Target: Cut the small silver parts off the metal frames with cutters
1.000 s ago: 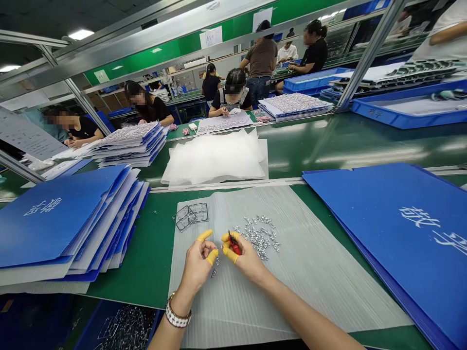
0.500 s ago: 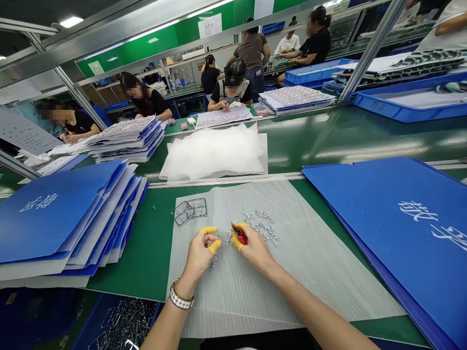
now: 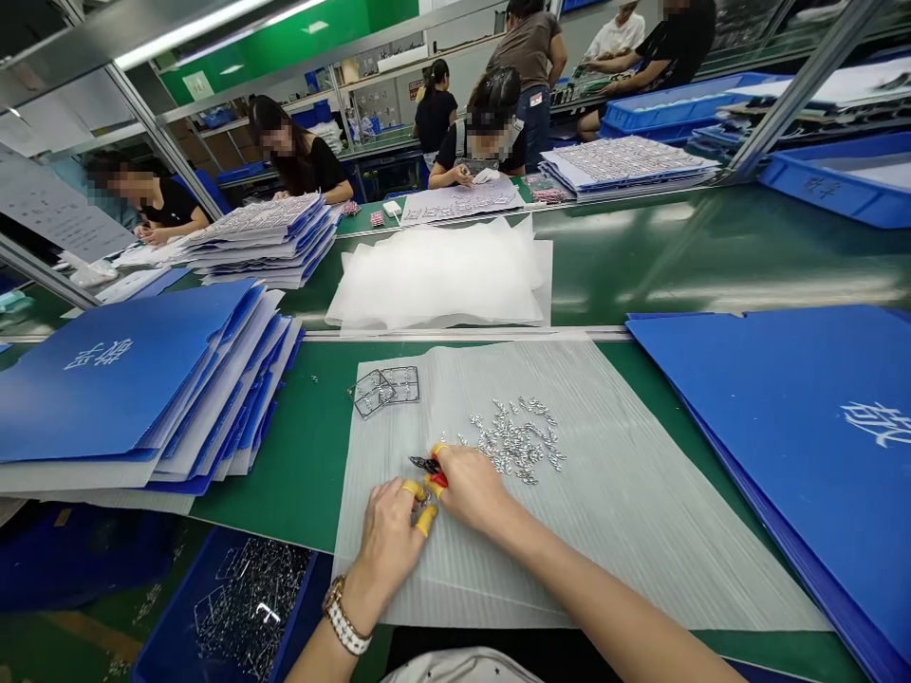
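My right hand [image 3: 466, 486] grips small red-handled cutters [image 3: 429, 467], whose dark jaws point left. My left hand [image 3: 390, 533], with yellow finger cots, is pinched just below the cutters on something too small to make out. Both hands rest over a grey ribbed sheet [image 3: 612, 512]. A pile of small silver metal parts [image 3: 518, 443] lies just right of my right hand. Two empty metal frames [image 3: 385, 387] lie at the sheet's far left corner.
A stack of blue and white boards [image 3: 142, 389] lies left, a big blue board [image 3: 804, 417] right. White foam sheets [image 3: 441, 280] sit beyond on the green belt. A blue bin of metal scrap [image 3: 246, 607] is below left. Several people work at the far benches.
Both hands have come closer together and nearer to me; the cutters now point left over my left fingers. The view has tilted down, showing the scrap bin.
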